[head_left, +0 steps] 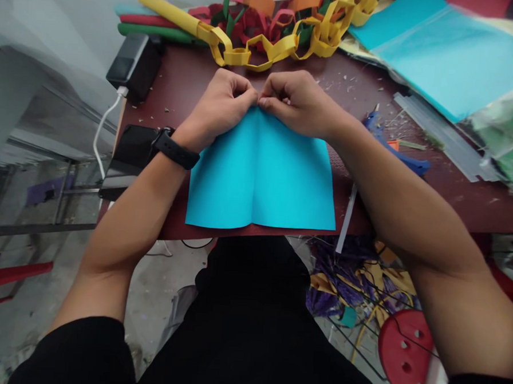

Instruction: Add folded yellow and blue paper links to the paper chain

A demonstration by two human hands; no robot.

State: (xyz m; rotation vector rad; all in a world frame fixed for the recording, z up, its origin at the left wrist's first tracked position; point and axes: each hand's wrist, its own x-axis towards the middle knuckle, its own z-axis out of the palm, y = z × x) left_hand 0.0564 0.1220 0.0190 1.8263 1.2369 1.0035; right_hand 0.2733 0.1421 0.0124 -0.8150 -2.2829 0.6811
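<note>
A turquoise sheet of paper lies on the dark red table, with a crease running down its middle from top to bottom. My left hand pinches the sheet's far edge just left of the crease. Right beside it, my right hand pinches the same edge on the other side, and the fingertips of both hands nearly meet. The sheet's two halves spread toward me, and its near edge reaches close to the table's front edge. A black watch is on my left wrist.
Yellow paper chain links lie beyond my hands. A black power adapter and a dark phone-like object sit at left. To the right are a blue glue gun, clear strips and more turquoise paper. A red stool stands below.
</note>
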